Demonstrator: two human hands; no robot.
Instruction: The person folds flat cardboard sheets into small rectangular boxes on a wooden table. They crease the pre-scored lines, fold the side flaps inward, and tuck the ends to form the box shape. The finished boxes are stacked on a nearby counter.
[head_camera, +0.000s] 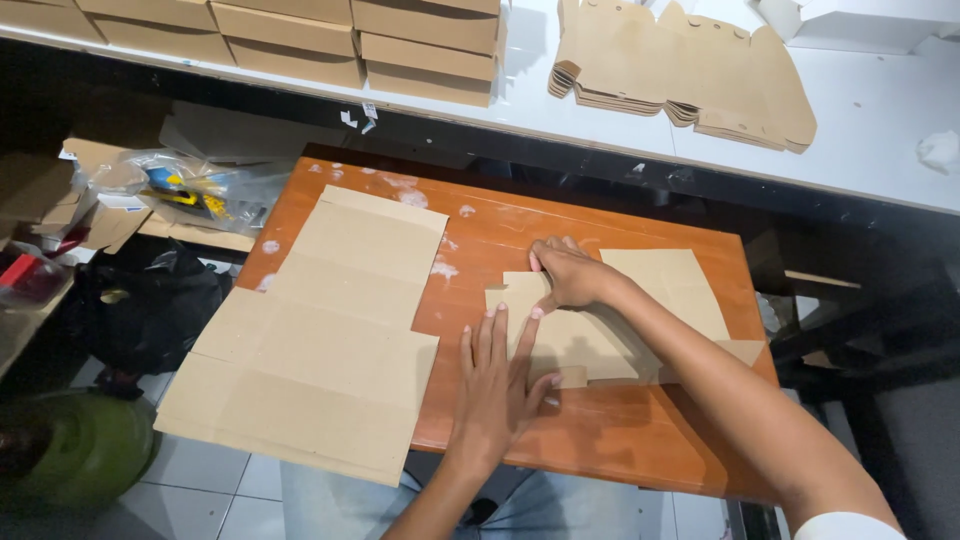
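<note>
Left hand (497, 375) low in the centre of the frame, flat and spread, palm down, pinning the near edge of a small die-cut cardboard blank (610, 320) against the orange wooden table (560, 440); nothing gripped, only pressed. Right hand (565, 272) just above it, fingers curled, tips pinching and bending a flap at the upper left corner of the same blank; closed on that flap, thumb hidden beneath. Blank lying right of centre, most of it flat on the table, its far right part partly hidden by the right forearm.

Judged from this: a fold along a scored line in hand. Best done with the flat palm kept close beside the crease, so the panel cannot lift or slide. Fold to be carried over evenly along the whole score, not from one corner alone, lest the card tear or crease crooked. Fingertips then run along the fold to set it.

Further out, left of centre, a large flat cardboard sheet (320, 330), creased into panels, overhanging the near left edge of the table. Upper centre, on a white counter (880, 120), a stack of unfolded blanks (690, 75); upper left, rows of finished brown boxes (300, 35). Far left, a clear plastic bag (185, 185) with small items inside, contents unclear.
</note>
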